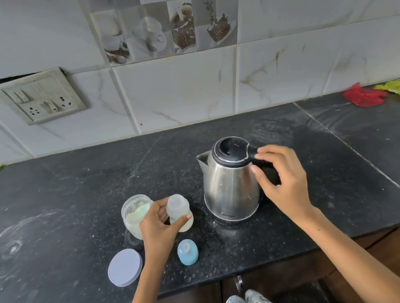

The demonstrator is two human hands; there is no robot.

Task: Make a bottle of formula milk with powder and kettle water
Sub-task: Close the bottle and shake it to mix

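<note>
Black speckled counter point(74, 189): the left hand point(156, 227) grasps the upright, uncapped baby bottle point(179, 211) at centre. The powder jar point(136, 216) touches the hand at nine o'clock; the steel kettle point(231, 185) stands at three o'clock, the right hand's point(283, 179) fingers open at its handle.

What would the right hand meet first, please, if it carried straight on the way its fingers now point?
Most likely the kettle's black handle: the right hand is open, fingers curled toward it, seemingly just short of touching.
</note>
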